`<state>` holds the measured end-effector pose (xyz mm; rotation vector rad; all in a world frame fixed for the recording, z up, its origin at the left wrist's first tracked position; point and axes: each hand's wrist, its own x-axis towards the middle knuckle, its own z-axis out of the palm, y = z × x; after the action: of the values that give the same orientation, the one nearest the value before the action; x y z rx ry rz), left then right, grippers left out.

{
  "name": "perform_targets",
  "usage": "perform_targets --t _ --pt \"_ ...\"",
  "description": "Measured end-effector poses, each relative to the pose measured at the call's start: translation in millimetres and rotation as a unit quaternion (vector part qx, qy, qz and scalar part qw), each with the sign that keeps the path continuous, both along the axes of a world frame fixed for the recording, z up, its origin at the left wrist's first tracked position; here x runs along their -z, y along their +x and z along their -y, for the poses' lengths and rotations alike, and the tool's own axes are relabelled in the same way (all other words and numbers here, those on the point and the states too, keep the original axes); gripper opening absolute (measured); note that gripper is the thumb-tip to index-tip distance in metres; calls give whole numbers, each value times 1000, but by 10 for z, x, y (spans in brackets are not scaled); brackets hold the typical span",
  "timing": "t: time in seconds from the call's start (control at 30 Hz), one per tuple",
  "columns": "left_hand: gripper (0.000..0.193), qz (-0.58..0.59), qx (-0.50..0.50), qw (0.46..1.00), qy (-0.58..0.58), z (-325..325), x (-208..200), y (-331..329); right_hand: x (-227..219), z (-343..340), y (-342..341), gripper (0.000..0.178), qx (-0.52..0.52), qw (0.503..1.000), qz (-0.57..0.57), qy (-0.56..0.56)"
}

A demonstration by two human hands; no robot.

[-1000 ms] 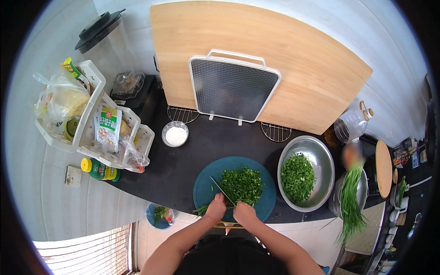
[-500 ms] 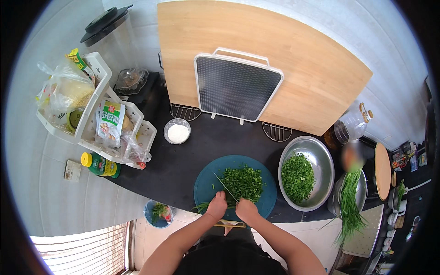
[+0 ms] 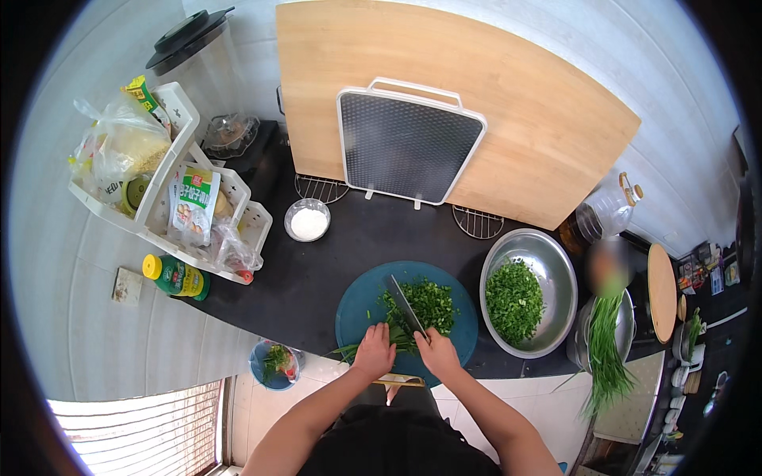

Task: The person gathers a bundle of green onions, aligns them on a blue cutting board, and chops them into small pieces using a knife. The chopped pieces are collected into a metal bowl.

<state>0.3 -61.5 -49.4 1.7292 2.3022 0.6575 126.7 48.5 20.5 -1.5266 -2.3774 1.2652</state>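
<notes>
A round dark-teal cutting board lies at the counter's front edge. On it is a heap of chopped green chives. My right hand is closed around the handle of a kitchen knife, whose blade points away and to the left across the heap's left side. My left hand presses its bunched fingers down on uncut chives at the board's near side. Some stalk ends stick out to the left of that hand. What lies under its fingers is hidden.
Right of the board stands a steel bowl of chopped chives. Beyond it, long whole chives hang over a metal pot. A small bowl of white powder, a yellow-capped green bottle and a white rack stand left.
The knife has lifted and turned, its blade now showing broad and reaching farther away. My right hand has shifted slightly right; the left hand's fingers have moved a little forward.
</notes>
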Motion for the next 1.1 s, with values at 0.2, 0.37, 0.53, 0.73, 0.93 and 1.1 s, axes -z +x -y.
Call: perform_targets --t 0.2,0.37,0.53,0.73,0.93,1.1 --pt "36 13 -32 999 37 -16 250 -18 35 262 195 38 -60 996 42 44" --pt "24 40 -44 997 58 -62 244 -37 160 284 195 39 -92 991 72 64" --pt "18 61 -30 997 33 -89 336 -61 174 237 68 38 -119 985 115 48" --pt "19 75 4 997 29 -80 387 -65 439 127 -195 32 -148 976 160 11" --pt "22 54 5 998 43 -60 408 -50 647 104 -515 31 -112 984 123 60" --pt "20 65 -41 994 72 -64 361 -65 503 -23 -359 39 -38 998 33 43"
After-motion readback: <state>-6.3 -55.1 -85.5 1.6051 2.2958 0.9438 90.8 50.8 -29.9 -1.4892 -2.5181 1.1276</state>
